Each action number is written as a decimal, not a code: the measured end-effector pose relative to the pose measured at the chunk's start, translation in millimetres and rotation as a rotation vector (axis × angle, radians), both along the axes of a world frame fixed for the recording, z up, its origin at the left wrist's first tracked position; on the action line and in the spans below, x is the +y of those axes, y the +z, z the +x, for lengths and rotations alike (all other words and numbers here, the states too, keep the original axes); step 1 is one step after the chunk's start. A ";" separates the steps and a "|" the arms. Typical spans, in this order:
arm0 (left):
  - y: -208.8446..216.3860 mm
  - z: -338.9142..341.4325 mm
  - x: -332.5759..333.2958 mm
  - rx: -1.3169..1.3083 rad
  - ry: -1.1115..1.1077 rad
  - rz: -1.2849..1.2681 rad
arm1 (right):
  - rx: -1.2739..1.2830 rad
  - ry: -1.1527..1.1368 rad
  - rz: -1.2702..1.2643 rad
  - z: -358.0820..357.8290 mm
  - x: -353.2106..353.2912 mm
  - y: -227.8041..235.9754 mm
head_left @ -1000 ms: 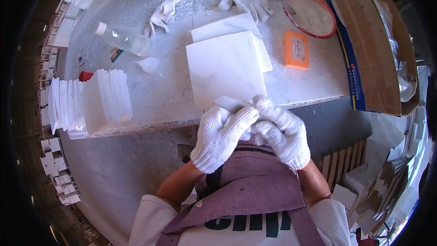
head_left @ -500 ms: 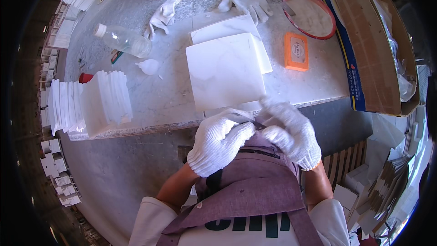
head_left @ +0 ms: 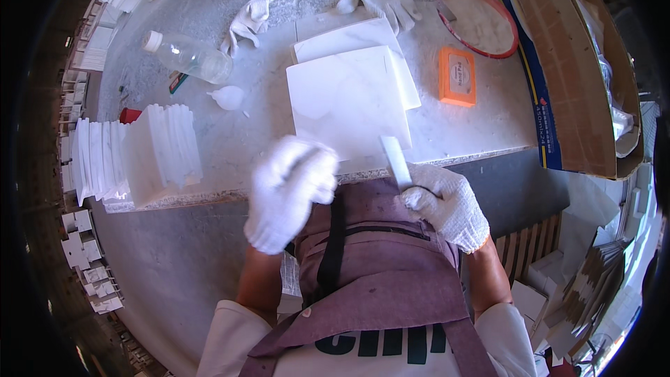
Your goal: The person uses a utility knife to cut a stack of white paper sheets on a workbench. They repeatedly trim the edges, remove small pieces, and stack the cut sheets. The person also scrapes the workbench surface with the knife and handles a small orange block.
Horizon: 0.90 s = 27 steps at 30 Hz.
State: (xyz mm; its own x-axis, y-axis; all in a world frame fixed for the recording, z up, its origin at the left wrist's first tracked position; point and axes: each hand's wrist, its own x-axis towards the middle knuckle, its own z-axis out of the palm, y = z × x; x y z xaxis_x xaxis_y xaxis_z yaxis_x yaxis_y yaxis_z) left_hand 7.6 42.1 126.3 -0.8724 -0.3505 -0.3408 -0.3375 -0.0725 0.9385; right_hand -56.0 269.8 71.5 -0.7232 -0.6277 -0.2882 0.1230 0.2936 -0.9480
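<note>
My right hand, in a white knit glove, is closed round the lower end of a flat, pale grey strip. The strip points up toward the table; its exact kind does not show. My left hand, gloved the same way, hovers just off the table's front edge, smeared by motion, so whether it holds anything is unclear. Ahead of both hands lie white marble-look tiles, overlapping on the table. A purple apron with a black strap covers my front.
Upright tiles stand at the left beside a clear bottle. Spare gloves lie at the back. To the right are an orange hand pad, a red-rimmed round dish and a cardboard box.
My left hand has moved left, away from my right hand. My right hand has settled slightly lower, and the pale strip now sticks up clearly from it.
</note>
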 end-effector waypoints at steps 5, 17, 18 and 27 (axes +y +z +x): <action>-4.0 3.5 -4.9 0.001 0.093 -0.172 | -0.305 -0.182 -0.117 2.7 -9.7 -3.4; -24.4 39.1 -38.1 -0.013 0.176 -0.301 | -0.184 -0.323 -0.327 -5.2 16.2 -27.6; -21.1 40.2 -37.8 -0.086 0.190 -0.260 | -0.192 -0.379 -0.394 -6.0 17.3 -32.9; -48.0 74.6 1.9 -0.126 -0.109 0.313 | -0.219 -0.468 -0.315 -17.7 1.0 -27.0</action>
State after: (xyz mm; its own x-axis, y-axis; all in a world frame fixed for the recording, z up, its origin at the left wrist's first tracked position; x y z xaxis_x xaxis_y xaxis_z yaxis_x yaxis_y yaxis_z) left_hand 82.2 44.0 78.3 -0.8431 -0.1193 -0.5244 -0.4708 -0.3073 0.8270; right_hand -73.7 270.8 44.5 -0.8881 -0.3362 -0.3134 0.3732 -0.1295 -0.9187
